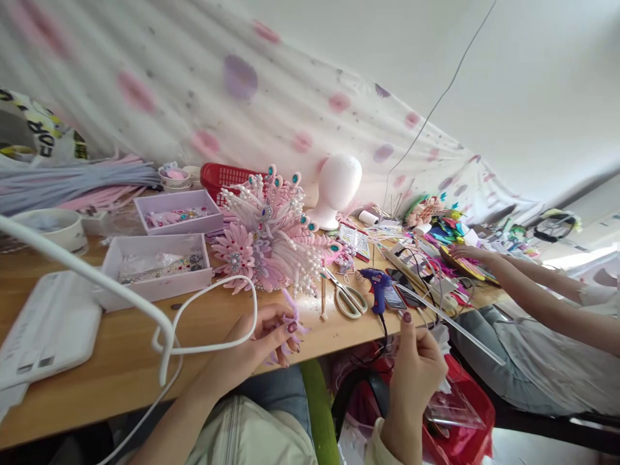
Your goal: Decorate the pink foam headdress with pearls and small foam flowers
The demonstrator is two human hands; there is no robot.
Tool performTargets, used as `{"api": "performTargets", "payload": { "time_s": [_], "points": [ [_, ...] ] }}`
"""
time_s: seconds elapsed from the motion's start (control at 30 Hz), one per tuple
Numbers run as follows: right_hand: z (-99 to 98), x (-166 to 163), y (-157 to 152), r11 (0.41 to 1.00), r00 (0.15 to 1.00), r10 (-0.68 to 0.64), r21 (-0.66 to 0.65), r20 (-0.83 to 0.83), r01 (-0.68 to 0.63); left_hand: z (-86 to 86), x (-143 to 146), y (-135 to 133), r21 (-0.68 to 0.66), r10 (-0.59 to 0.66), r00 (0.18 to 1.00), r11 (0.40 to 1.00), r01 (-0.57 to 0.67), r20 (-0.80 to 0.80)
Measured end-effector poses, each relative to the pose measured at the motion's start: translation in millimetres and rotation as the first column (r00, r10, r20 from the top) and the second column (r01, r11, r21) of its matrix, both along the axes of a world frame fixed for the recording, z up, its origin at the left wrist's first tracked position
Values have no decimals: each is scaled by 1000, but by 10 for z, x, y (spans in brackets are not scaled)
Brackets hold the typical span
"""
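At lower centre, the left hand (264,342) fingers pinch a small lilac pipe-cleaner flower (290,326) above the bench (121,361) edge, steadying it; the right hand (416,365) fingers pinch a clear glue stick (455,326), kept ready.

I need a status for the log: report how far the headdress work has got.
Done: the pink beaded headdress on the table looks largely built. In hand: the left hand pinches a small purple piece; the right hand holds a clear stick. Left: that piece is not yet on the headdress.
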State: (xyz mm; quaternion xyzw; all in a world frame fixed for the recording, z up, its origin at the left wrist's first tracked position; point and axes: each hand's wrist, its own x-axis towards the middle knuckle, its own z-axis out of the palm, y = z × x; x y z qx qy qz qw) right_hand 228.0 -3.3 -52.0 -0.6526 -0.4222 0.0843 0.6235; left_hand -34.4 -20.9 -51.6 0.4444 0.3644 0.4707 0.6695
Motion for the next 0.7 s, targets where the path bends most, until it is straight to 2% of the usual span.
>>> {"api": "performTargets", "payload": {
  "time_s": [0.03,0.07,0.1,0.2,0.3,0.4,0.53,0.6,0.67,0.7],
  "points": [
    [-21,131,72,990,986,-141,3,89,141,-11,16,-1,-14,3,1000,1000,-3,4],
    [-42,248,172,979,965,-197,-12,171,202,-22,36,1,-29,12,1000,1000,-12,3],
    [-65,350,294,977,952,-199,-33,233,213,-32,59,4,-44,26,1000,999,-26,2],
    [-128,552,722,963,889,-106,-178,445,203,-49,127,26,-84,76,997,994,-77,-7],
    [-168,610,1090,927,852,78,-352,518,129,-25,150,55,-96,133,990,986,-137,-50],
    [-173,584,1296,907,855,175,-417,488,52,19,113,81,-85,167,984,981,-172,-67],
    [-103,562,1307,911,879,177,-411,443,23,35,47,104,-117,142,989,982,-147,-51],
    [-26,591,1196,927,924,101,-372,369,47,27,30,107,-129,140,989,981,-144,-35],
    [67,647,1008,957,982,-39,-277,185,90,19,22,103,-128,146,989,981,-147,-22],
    [111,678,890,975,994,-56,-211,97,75,17,18,99,-130,156,988,979,-157,-16]
  ]
}}
